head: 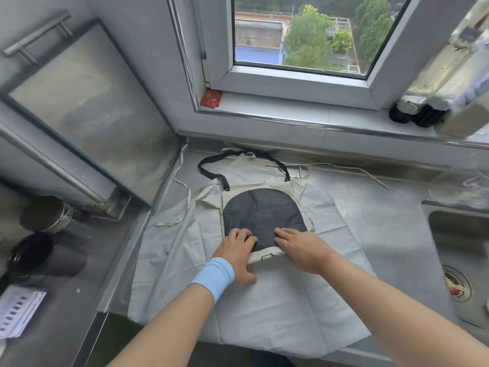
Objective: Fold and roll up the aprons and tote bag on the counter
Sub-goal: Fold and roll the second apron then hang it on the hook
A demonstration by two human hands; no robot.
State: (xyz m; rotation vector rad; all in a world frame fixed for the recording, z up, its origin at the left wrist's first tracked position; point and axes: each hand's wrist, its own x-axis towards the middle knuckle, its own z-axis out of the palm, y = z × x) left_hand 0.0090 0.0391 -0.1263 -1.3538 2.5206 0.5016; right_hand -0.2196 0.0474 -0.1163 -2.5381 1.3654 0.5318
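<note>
While the aprons (277,311) lie unfolded left of the sink (449,229), the tote bag (264,210) atop them is barely started: left hand (238,256) pinches its near fold, right hand (299,250) presses it flat-fingered.

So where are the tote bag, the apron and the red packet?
tote bag (264,207), head view, its black round panel.
apron (277,300), head view, bare cloth near the counter edge.
red packet (211,98), head view, its middle, on the sill.
</note>
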